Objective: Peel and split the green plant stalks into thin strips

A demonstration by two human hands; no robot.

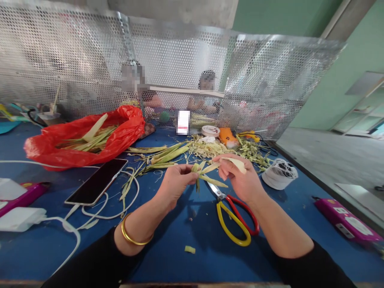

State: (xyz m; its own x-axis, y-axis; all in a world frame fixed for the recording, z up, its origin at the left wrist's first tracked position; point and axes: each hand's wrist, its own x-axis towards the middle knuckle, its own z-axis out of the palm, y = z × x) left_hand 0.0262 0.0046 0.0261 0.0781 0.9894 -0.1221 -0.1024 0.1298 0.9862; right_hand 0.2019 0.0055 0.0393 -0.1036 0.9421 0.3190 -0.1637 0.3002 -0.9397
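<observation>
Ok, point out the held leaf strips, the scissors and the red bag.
Leaf strips (pixel 214 181): head view, middle of the lower strip.
Scissors (pixel 221 195): head view, on the pivot.
Red bag (pixel 124 138): head view, right-hand wall.

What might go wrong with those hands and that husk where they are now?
1. The thin pale husk strip between the left hand and right hand might tear if pulled hard.
2. The scissors lie just below the hands, so a knuckle could brush the blades.
3. The gold bracelet sits near the looped white cable and might snag it.
</observation>
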